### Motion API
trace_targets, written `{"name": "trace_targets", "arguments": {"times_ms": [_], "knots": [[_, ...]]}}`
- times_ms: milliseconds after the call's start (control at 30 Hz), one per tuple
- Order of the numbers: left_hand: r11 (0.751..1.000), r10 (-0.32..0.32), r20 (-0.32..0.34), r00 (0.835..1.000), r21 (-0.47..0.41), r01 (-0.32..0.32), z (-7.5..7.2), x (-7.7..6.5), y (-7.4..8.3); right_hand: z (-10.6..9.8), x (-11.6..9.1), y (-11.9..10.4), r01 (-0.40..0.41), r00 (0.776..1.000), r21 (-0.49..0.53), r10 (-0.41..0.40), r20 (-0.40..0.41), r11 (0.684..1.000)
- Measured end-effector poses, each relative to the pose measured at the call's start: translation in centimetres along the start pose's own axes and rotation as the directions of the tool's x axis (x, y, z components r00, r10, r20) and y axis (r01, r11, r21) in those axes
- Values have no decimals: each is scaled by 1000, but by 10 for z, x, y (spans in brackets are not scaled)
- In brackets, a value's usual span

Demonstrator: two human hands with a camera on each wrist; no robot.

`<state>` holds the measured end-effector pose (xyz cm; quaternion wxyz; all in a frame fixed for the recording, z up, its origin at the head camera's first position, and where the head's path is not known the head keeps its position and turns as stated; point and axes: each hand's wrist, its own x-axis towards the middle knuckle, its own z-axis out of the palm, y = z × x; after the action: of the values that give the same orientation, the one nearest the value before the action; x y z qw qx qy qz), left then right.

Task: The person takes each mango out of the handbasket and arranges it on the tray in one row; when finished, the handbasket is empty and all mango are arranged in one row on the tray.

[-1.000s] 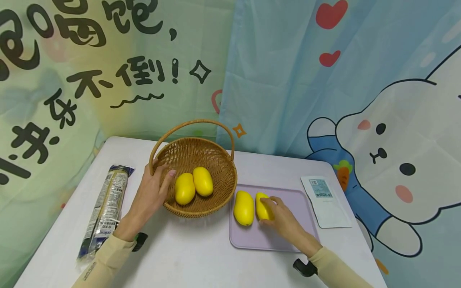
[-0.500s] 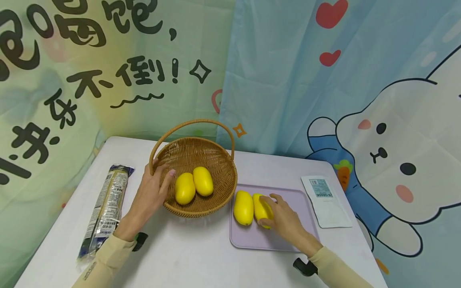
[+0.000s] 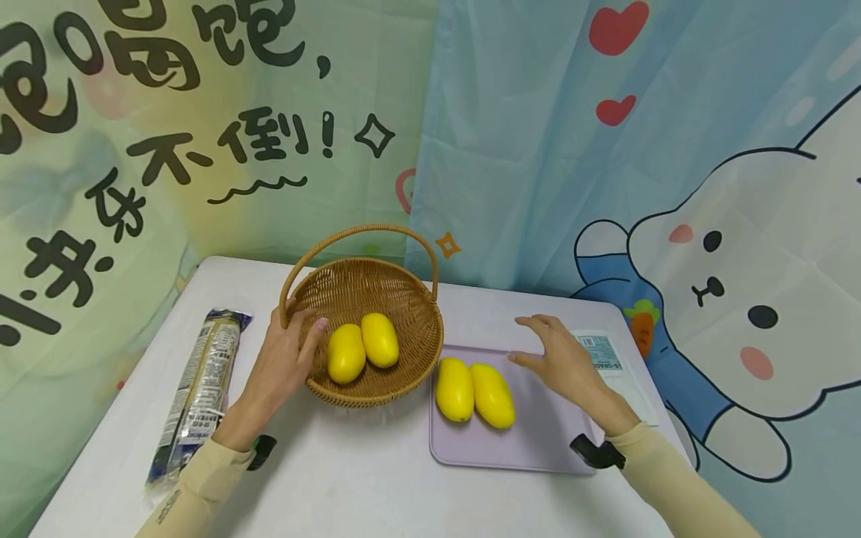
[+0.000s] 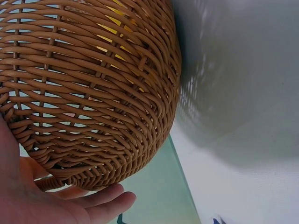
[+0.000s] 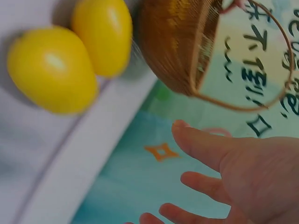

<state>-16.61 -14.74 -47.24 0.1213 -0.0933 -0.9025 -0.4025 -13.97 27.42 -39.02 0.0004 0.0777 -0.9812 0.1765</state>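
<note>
My left hand (image 3: 284, 362) grips the rim of a brown wicker basket (image 3: 413, 317) beside the base of its handle, thumb on the inner side. Two smooth yellow mangoes, one left (image 3: 346, 353) and one right (image 3: 380, 341), lie inside it. On the lilac tray (image 3: 545, 444) a left mango (image 3: 454, 389) and a right mango (image 3: 493, 396) lie side by side. Over the tray's right edge my right hand (image 3: 568, 366) is raised with its fingers spread, holding nothing. The right wrist view shows that hand (image 5: 252, 172) apart from the tray mangoes (image 5: 53, 70).
A long printed plastic packet (image 3: 202, 381) lies at the table's left. Behind my right hand, a flat white pouch (image 3: 628, 385) is partly covered. The white table (image 3: 350, 478) meets printed curtains (image 3: 498, 149) at its back edge.
My right hand has let go of the right mango on the tray and moved up and to the right. That mango has shifted left against its neighbour. The left hand stays on the basket.
</note>
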Motion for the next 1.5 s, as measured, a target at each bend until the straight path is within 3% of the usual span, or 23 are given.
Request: {"name": "trace_targets", "arguments": {"times_ms": [233, 400, 600, 1000, 1300, 1500], "knots": [[1000, 6, -11, 1000, 5, -6, 0, 0, 0, -46, 26, 4, 4, 1000, 1, -4, -10, 1000], [1000, -3, -5, 1000, 0, 3, 0, 0, 0, -61, 39, 2, 0, 1000, 2, 0, 9, 1000], [1000, -7, 2, 1000, 2, 7, -1, 0, -1, -55, 48, -13, 7, 999, 15, -8, 40, 1000], [1000, -30, 20, 999, -10, 30, 0, 0, -1, -39, 73, -70, 110, 990, 26, -112, 80, 994], [999, -40, 25, 999, -4, 40, -1, 0, 0, -23, 93, -123, 242, 961, 8, -241, 133, 970], [1000, -30, 17, 999, -3, 30, -1, 0, -1, -14, 105, -147, 284, 944, -16, -276, 182, 959]]}}
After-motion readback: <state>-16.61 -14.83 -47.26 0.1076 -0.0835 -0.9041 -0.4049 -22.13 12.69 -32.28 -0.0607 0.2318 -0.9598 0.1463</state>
